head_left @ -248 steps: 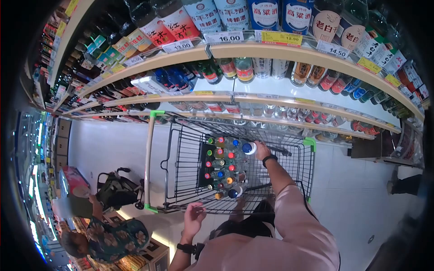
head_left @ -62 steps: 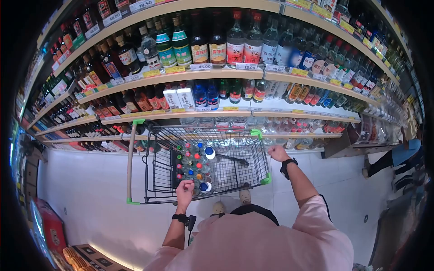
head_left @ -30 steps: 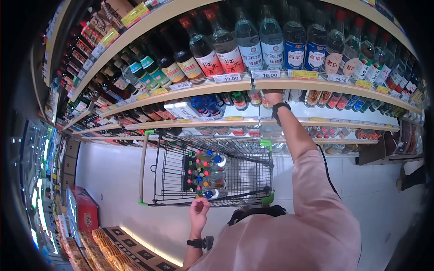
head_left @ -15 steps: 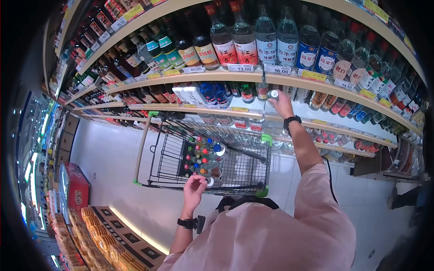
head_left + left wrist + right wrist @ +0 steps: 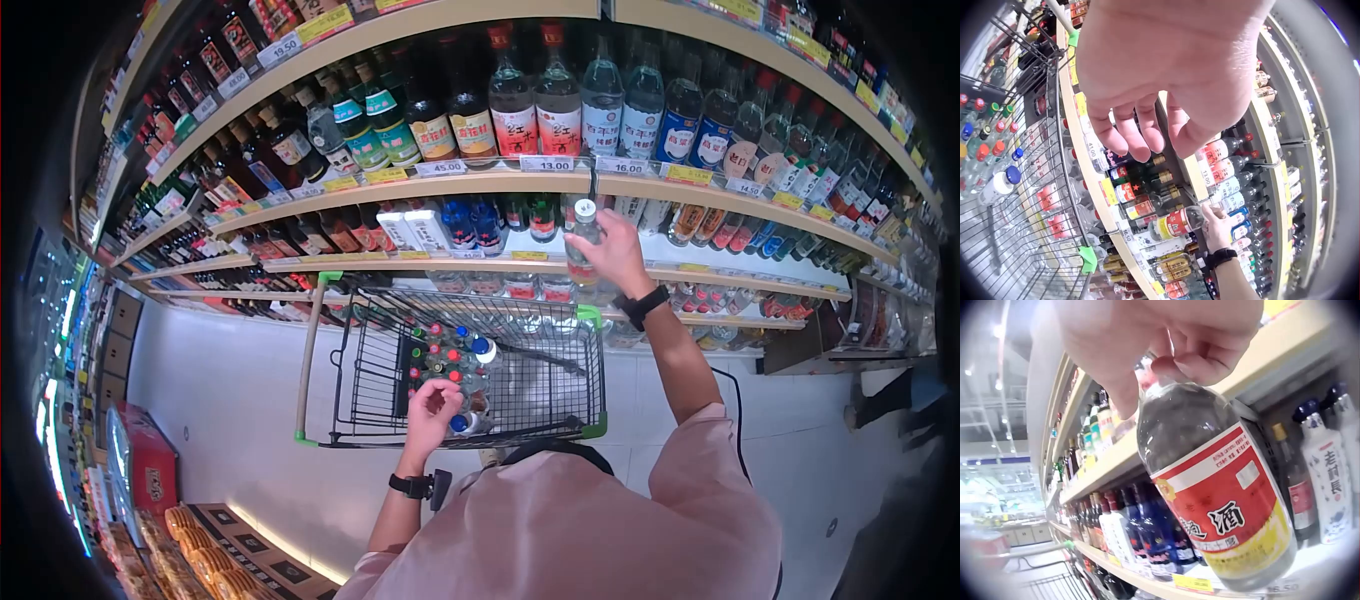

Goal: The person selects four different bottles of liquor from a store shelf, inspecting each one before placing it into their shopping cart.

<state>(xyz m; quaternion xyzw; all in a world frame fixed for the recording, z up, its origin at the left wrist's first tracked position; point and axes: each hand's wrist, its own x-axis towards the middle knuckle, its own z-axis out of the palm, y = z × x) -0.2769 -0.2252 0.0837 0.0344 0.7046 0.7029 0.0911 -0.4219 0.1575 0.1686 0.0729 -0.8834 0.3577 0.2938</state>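
My right hand (image 5: 617, 250) grips a clear glass liquor bottle (image 5: 1216, 494) by its neck, in front of the middle shelf. Its label is red and yellow, and a pale cap shows on top in the head view. In the right wrist view the bottle tilts, and my right fingers (image 5: 1207, 362) wrap just above its shoulder. My left hand (image 5: 432, 418) hovers by the near side of the shopping cart (image 5: 545, 400), fingers loosely curled around nothing. Several bottles with coloured caps stand in the cart, among them a white one with a blue cap (image 5: 1001, 185).
Shelves (image 5: 400, 185) packed with liquor bottles curve across the front, with price tags along their edges. A red chest (image 5: 145, 455) and packaged goods (image 5: 210, 555) stand at lower left. Another person's legs (image 5: 890, 405) show at the right.
My right hand reached into the middle shelf a second ago; it has since drawn the bottle out past the shelf edge. My left hand stays near the cart's side.
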